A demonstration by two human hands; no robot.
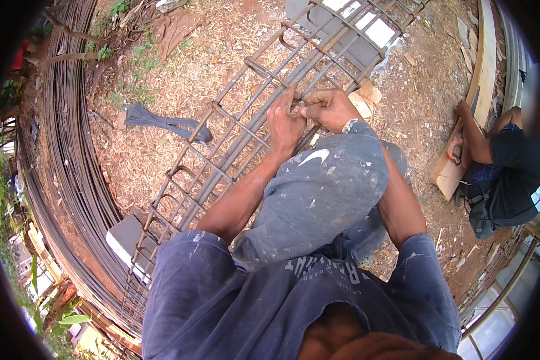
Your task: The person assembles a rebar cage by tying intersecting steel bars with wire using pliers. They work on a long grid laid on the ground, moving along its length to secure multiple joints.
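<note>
Gripping the rebar cage (234,129), which lies on the ground over grey blocks, left hand (285,120) and right hand (330,108) are both closed on bars at one stirrup joint. Fingers could get pinched if a bar shifts; the raised knee (324,180) crowds the work.

The rebar cage (240,129) is rust-brown with darker grey bars. At nine o'clock the stacked steel rods (66,138) are dark brown-grey. The bundle of tie wire (162,122) at ten o'clock is slate grey. The trousers (318,186) at centre are grey, blotched with white paint. The shirt (222,300) at six o'clock is faded navy with pale specks. The ground (162,66) is reddish, strewn with straw-yellow chips
</note>
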